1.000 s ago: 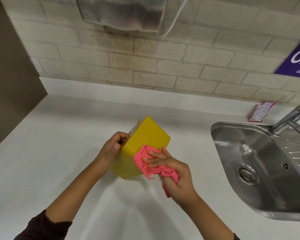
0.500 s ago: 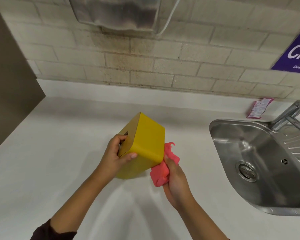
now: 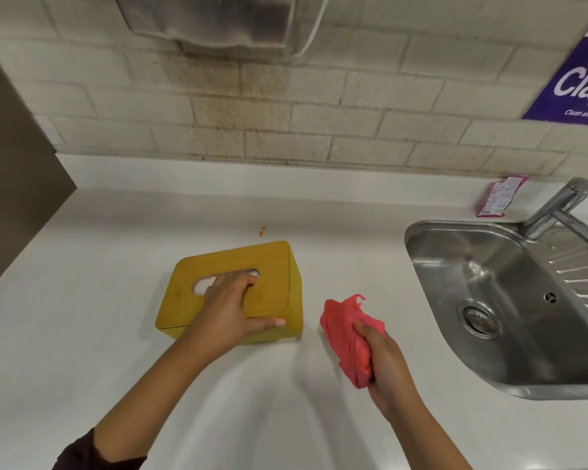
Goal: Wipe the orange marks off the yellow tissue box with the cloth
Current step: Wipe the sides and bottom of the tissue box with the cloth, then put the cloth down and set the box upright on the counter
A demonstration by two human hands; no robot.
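Note:
The yellow tissue box (image 3: pixel 197 283) lies flat on the white counter (image 3: pixel 82 300), its lid with the oval slot facing up. My left hand (image 3: pixel 231 310) grips it from the near side, fingers in the slot and thumb along the front edge. I see no orange marks on the visible faces. My right hand (image 3: pixel 386 361) holds the bunched pink cloth (image 3: pixel 348 329) a short way right of the box, apart from it.
A small orange speck (image 3: pixel 262 231) lies on the counter just behind the box. A steel sink (image 3: pixel 489 300) with a tap (image 3: pixel 557 212) fills the right side. A pink sachet (image 3: pixel 498 196) leans on the brick wall. A dark panel (image 3: pixel 14 184) stands at the left.
The box was held tilted while the cloth rubbed its side; now it lies flat on the counter. My right hand has drawn the cloth away to the right.

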